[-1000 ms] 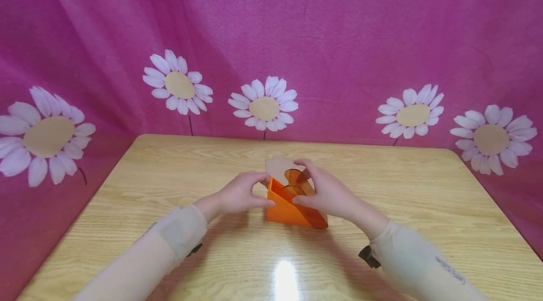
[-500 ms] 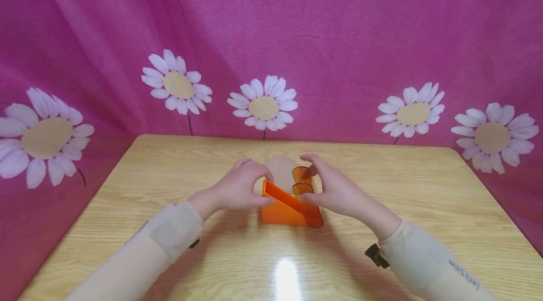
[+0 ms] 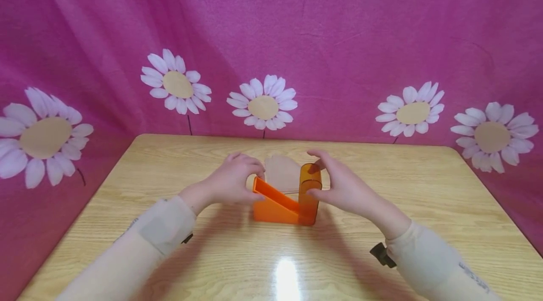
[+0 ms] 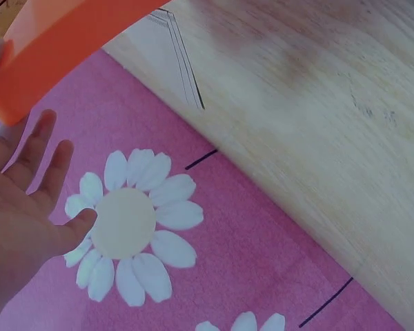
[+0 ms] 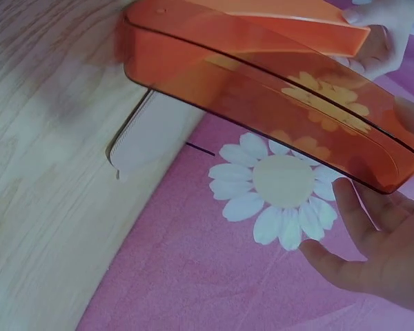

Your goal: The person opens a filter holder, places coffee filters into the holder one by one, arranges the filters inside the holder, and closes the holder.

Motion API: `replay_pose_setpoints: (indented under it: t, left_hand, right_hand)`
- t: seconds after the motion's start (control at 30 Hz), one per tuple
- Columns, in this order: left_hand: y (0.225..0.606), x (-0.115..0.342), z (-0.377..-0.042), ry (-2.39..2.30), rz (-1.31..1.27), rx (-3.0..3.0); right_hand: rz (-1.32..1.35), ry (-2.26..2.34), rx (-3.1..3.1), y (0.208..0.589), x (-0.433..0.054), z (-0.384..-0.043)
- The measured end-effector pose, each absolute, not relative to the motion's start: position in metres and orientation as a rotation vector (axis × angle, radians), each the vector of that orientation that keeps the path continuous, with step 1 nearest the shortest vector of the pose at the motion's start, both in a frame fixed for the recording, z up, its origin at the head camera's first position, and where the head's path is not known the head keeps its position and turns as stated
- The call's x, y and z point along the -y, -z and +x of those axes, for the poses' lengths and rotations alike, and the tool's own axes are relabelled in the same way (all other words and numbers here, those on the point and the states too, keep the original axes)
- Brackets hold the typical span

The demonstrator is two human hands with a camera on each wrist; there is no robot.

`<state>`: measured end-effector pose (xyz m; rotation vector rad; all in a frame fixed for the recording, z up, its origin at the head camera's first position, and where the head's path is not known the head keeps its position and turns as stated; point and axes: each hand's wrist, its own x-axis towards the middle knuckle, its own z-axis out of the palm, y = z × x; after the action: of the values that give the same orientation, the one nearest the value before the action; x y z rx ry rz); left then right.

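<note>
A hinged orange case stands on the table before me, its two halves spread in a V. Its solid orange half [image 3: 273, 210] has a slanted open top showing a narrow hollow. The see-through amber half [image 3: 308, 203] stands nearly upright on the right, joined low down. My left hand [image 3: 229, 181] pinches the upper left end of the orange half between thumb and fingers. With thumb and fingertips, my right hand [image 3: 352, 190] grips the top of the amber half [image 5: 276, 96]. Just behind lies a flat pale pile with a scalloped edge [image 3: 282, 173], partly hidden by the case.
The wooden table [image 3: 178, 159] spreads around the case on all sides. Beyond its far edge hangs a magenta cloth [image 3: 331, 32] printed with white daisies. A bright light reflection lies on the table toward the front.
The amber half has swung upright, away from the orange half, widening the gap between them. My left hand has shifted left with the orange half, and my right hand has moved to the right.
</note>
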<state>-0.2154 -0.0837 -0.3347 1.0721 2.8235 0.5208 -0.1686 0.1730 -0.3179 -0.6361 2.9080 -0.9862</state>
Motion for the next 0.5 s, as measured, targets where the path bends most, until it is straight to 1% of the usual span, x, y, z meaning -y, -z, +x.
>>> replay_pose_setpoints:
  t: [0.5]
  left_hand:
    - [0.330,0.099,-0.220,-0.479,1.016,-2.834]
  right_hand:
    - [-0.622,0.958,-2.938,0.317,-0.189,-0.167]
